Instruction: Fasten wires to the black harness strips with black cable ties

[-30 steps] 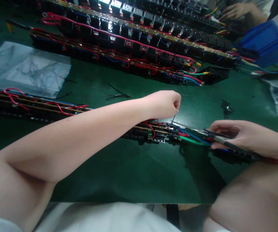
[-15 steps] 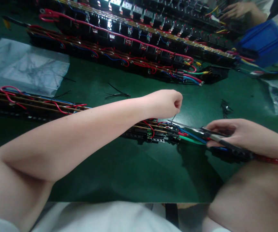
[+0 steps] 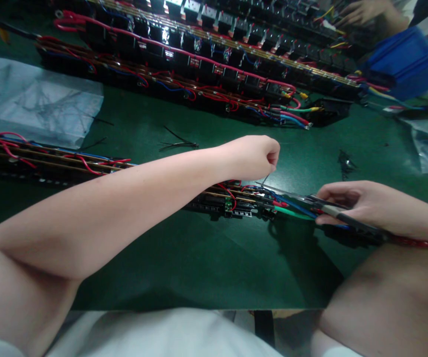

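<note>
1. Strip (image 3: 221,202) lies across the near part of the green table (image 3: 199,267), its middle hidden by the left forearm (image 3: 154,193)
2. Left hand (image 3: 256,156) is closed in a fist just above the strip's right part, gripping a thin black tie (image 3: 266,178) that runs down towards the wires
3. Right hand (image 3: 355,198) grips a dark-handled tool (image 3: 291,194), its metal tip pointing left at the tie; whether they touch, I cannot tell
4. Green wire (image 3: 293,213) runs from the strip's end towards the right hand
5. Loose ties (image 3: 178,145) lie beyond the left forearm, a bag (image 3: 31,94) further left
6. Blue bin (image 3: 410,62) stands far right, near another person's hand (image 3: 366,12)
</note>
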A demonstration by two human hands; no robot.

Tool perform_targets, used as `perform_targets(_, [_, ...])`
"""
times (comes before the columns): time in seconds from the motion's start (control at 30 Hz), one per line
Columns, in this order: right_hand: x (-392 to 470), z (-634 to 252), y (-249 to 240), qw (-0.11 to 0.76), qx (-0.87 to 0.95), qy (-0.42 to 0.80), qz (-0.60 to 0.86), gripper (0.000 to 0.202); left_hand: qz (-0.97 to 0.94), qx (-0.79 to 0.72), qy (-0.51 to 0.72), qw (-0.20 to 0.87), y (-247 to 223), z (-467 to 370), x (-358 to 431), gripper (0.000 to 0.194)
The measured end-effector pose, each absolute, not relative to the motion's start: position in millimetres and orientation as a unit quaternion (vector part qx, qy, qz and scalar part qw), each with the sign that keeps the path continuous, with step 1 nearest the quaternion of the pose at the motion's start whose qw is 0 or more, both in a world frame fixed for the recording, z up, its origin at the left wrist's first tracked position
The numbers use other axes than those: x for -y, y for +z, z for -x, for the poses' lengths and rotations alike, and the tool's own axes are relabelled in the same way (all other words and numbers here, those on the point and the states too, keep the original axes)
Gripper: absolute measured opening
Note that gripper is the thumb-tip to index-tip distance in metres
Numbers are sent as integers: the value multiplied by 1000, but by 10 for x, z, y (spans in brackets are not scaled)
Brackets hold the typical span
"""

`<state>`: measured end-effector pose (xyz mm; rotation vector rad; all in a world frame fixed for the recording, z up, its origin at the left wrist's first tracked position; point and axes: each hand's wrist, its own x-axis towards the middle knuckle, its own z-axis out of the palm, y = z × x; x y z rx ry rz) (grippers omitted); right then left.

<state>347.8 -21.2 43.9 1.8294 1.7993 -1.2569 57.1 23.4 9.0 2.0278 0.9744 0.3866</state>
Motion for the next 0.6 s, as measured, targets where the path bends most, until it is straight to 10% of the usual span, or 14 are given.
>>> perform_targets(0.6, [171,-3215,411,152,-696,-416,-566,54,-800,-392,147,431,119,-565,-216,17])
